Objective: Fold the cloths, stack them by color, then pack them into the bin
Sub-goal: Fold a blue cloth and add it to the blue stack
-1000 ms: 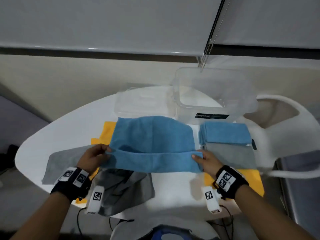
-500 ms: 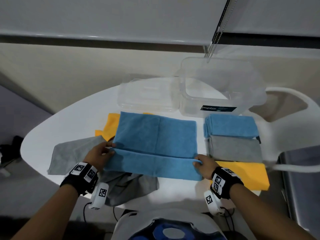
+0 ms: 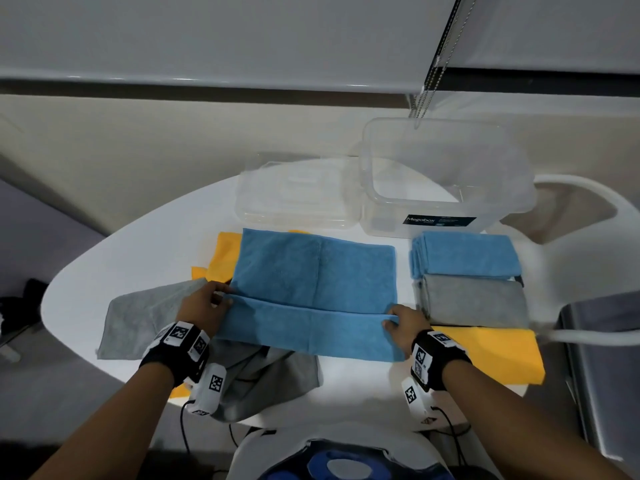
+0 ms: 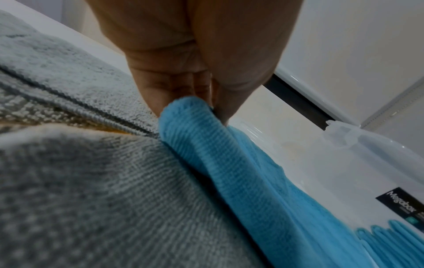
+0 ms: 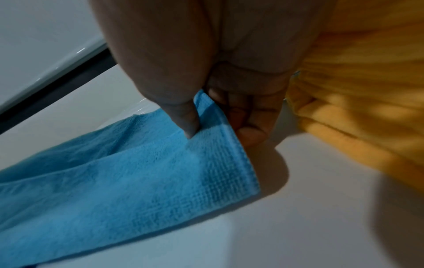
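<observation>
Pinching blue cloth (image 3: 313, 289) at near-edge corners, left hand (image 3: 204, 308) and right hand (image 3: 403, 322) folding it on table (image 3: 104, 265). Looking light, limp, grippy; corner pinches are suiting it best.

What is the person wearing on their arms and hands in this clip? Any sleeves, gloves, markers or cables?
No sleeves or gloves: forearms and both hands, left hand and right hand, are bare. Each wrist carries a black band, left wristband and right wristband, with white square-code tags. Under each hangs a white camera pod with its own code tag and a thin black cable.
</observation>
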### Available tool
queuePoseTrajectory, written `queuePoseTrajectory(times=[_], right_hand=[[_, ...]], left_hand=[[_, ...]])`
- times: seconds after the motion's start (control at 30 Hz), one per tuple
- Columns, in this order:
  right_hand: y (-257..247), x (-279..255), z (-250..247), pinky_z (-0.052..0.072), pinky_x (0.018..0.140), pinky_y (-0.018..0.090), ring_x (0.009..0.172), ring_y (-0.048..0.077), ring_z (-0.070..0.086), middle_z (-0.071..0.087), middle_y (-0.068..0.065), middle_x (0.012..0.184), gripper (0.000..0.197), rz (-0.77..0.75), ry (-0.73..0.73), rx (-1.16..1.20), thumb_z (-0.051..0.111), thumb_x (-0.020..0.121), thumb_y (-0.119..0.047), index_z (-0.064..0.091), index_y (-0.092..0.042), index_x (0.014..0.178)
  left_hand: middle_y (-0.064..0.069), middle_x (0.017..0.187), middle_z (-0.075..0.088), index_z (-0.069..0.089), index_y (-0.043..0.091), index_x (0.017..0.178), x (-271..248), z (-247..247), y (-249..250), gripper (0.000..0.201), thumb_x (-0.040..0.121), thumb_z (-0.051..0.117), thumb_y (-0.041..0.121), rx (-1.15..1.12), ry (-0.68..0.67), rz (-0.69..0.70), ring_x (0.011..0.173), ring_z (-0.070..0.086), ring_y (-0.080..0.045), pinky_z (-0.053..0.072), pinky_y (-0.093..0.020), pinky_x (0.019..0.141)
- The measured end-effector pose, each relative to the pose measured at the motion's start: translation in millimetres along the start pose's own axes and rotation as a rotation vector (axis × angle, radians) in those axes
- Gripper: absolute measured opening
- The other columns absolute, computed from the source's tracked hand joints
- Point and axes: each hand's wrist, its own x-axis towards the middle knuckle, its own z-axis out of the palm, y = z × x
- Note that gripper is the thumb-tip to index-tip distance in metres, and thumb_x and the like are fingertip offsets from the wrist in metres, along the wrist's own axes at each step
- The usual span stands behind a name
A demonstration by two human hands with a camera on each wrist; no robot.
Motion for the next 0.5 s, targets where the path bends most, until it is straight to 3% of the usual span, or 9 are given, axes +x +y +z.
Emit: queuePoseTrajectory(times=[0.13, 0.33, 0.4, 0.5], right_hand=[[-1.5, -0.7, -1.4, 0.045, 0.076, 0.026, 0.091, 0.025, 0.06, 0.064, 0.006, 0.1, 0.006, -0.009, -0.033, -0.058, 0.056, 0.092, -0.027, 0.053, -0.023, 0.095], [-2.4, -2.1, -3.7, 0.05, 0.076, 0.028, 0.086, 0.021, 0.059, 0.062, 0.002, 0.092, 0.012, -0.016, -0.038, -0.111, 0.061, 0.087, -0.029, 0.051, -0.023, 0.089], [-3.4, -4.2, -3.7, 0.052, 0.078, 0.031, 0.092, 0.022, 0.061, 0.062, 0.002, 0.095, 0.016, -0.029, -0.047, -0.12, 0.062, 0.086, -0.03, 0.051, -0.022, 0.094], [-4.0, -8.5, -0.8, 0.047, 0.091, 0.035, 0.108, 0.025, 0.054, 0.052, 0.005, 0.117, 0.038, -0.135, 0.054, -0.141, 0.058, 0.086, -0.034, 0.049, -0.018, 0.119]], left_hand=[[0.0, 0.085, 0.065, 0.064, 0.025, 0.104, 5.8, 2.6, -1.5, 0.02, 0.085, 0.067, 0.021, 0.02, -0.062, -0.037, 0.081, 0.059, -0.019, 0.042, -0.029, 0.07], [-0.005, 0.087, 0.068, 0.064, 0.026, 0.106, 7.3, 0.9, -2.2, 0.023, 0.083, 0.07, 0.025, 0.028, -0.053, -0.066, 0.085, 0.061, -0.024, 0.045, -0.031, 0.072], [-0.009, 0.094, 0.07, 0.063, 0.026, 0.108, 7.7, 0.9, -3.2, 0.026, 0.083, 0.07, 0.029, 0.028, -0.049, -0.078, 0.091, 0.063, -0.028, 0.048, -0.033, 0.074], [-0.01, 0.097, 0.07, 0.058, 0.023, 0.116, 5.4, 1.6, -3.6, 0.032, 0.088, 0.064, 0.035, 0.04, -0.064, -0.063, 0.094, 0.063, -0.03, 0.046, -0.033, 0.074]])
